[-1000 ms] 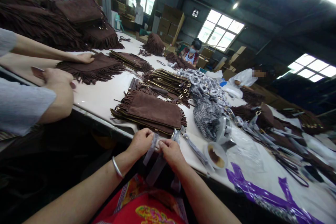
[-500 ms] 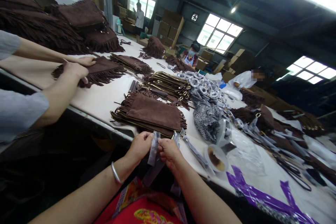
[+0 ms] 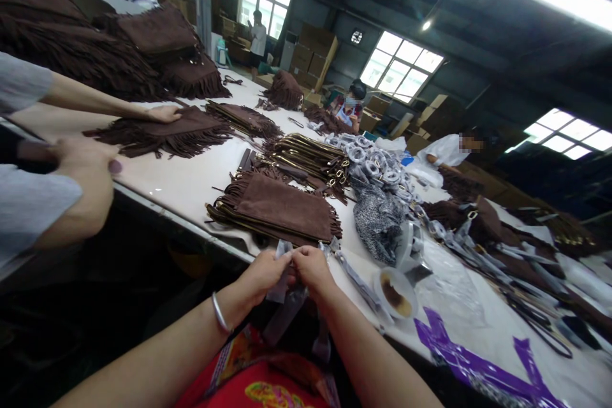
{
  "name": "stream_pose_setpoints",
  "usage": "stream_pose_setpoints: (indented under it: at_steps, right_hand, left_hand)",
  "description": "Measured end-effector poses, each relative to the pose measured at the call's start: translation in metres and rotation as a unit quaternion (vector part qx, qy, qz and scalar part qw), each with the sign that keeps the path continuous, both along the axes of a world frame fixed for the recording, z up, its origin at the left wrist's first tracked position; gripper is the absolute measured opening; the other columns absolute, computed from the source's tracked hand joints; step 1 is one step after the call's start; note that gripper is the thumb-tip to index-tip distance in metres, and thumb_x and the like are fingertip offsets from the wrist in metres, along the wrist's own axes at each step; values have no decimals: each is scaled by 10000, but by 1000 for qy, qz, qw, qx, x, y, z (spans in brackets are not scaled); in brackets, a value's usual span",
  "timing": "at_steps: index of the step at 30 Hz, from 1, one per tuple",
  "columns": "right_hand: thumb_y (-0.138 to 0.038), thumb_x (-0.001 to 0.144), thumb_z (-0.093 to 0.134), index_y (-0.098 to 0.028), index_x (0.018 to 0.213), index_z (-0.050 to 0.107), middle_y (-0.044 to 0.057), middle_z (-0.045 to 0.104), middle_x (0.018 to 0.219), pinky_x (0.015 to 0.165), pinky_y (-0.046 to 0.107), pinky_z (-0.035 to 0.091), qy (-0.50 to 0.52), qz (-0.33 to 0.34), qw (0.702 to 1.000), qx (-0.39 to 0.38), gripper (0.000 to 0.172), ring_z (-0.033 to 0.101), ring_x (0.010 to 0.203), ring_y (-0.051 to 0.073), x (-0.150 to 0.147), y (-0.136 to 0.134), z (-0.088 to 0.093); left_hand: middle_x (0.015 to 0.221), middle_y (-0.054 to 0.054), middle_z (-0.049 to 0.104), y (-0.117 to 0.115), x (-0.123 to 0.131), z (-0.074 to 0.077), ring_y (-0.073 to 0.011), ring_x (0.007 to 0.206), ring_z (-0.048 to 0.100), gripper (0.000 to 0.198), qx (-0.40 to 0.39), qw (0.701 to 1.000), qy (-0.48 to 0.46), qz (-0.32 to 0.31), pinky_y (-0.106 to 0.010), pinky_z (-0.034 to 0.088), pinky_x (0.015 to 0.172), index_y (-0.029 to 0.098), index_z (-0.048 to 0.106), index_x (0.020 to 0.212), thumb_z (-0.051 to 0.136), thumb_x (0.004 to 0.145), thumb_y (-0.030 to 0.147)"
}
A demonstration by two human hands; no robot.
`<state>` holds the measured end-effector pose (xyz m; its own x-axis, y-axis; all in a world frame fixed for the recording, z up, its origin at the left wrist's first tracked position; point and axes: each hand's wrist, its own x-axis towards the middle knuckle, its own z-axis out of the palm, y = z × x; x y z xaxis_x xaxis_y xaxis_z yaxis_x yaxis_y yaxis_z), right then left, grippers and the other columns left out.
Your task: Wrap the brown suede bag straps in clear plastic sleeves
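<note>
At the table's near edge, my left hand (image 3: 268,271) and my right hand (image 3: 310,268) meet, fingers closed in a pinch. Between them is a strap in greyish plastic wrap (image 3: 282,293), its lower part hanging below the edge. Just beyond my hands lies a stack of brown fringed suede pouches (image 3: 287,204) with gold zips. To the right a wrapped strap (image 3: 356,277) rests on the table beside a roll of clear tape (image 3: 394,291). My fingertips partly hide the strap they grip.
A co-worker's arms (image 3: 95,95) reach in from the left over a fringed brown piece (image 3: 182,131). Wrapped strap coils (image 3: 373,162), a patterned cloth bundle (image 3: 377,220) and purple plastic (image 3: 459,350) lie to the right. Brown pouches (image 3: 306,156) are piled behind the stack.
My hands have drawn together on the wrapped strap, the fingertips now touching. The co-worker's nearer hand has pulled back left, away from the fringed piece; the farther hand stays on it.
</note>
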<state>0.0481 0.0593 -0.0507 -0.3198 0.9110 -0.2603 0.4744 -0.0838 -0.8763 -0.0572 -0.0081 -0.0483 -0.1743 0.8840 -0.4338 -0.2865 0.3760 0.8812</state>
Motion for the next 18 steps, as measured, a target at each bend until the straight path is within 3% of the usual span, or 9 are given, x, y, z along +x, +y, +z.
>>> stream_pose_setpoints:
  at_steps: [3, 7, 11, 15, 18]
  right_hand:
    - [-290, 791, 545, -160, 804, 683, 24, 672, 729, 655, 261, 461, -41, 13, 993, 112, 191, 607, 709, 161, 7, 3, 5]
    - [-199, 822, 522, -195, 1097, 669, 51, 677, 1012, 874, 284, 438, -80, 117, 958, 251, 311, 602, 942, 166, 8, 8, 18]
    - [-183, 810, 570, -198, 921, 716, 47, 648, 907, 805, 260, 436, -146, 187, 931, 276, 184, 592, 861, 158, -1, 12, 28]
    - [-193, 808, 598, -188, 747, 690, 33, 628, 830, 752, 240, 420, -183, 169, 920, 304, 111, 580, 795, 142, -5, 17, 27]
    - [-221, 824, 600, -202, 777, 689, 36, 649, 855, 746, 237, 406, -207, 152, 906, 335, 102, 588, 818, 148, -5, 20, 23]
  left_hand:
    - [692, -42, 647, 4, 0, -3, -147, 537, 601, 218, -21, 995, -96, 27, -296, 492, 540, 145, 575, 839, 616, 791, 353]
    - [571, 15, 564, 5, -2, -5, -87, 423, 496, 111, 14, 990, -136, 19, -217, 401, 453, 152, 534, 736, 572, 786, 244]
    - [523, 10, 551, 1, -2, -3, -101, 420, 508, 138, 32, 994, -106, 0, -207, 361, 432, 159, 527, 682, 537, 788, 248]
    - [520, 11, 558, 1, -3, 3, -86, 393, 478, 180, 1, 998, -57, -8, -186, 280, 391, 153, 566, 709, 589, 783, 314]
    - [563, -11, 588, 7, -6, 5, -101, 444, 521, 193, -17, 995, -101, -17, -192, 342, 416, 138, 588, 751, 613, 781, 327]
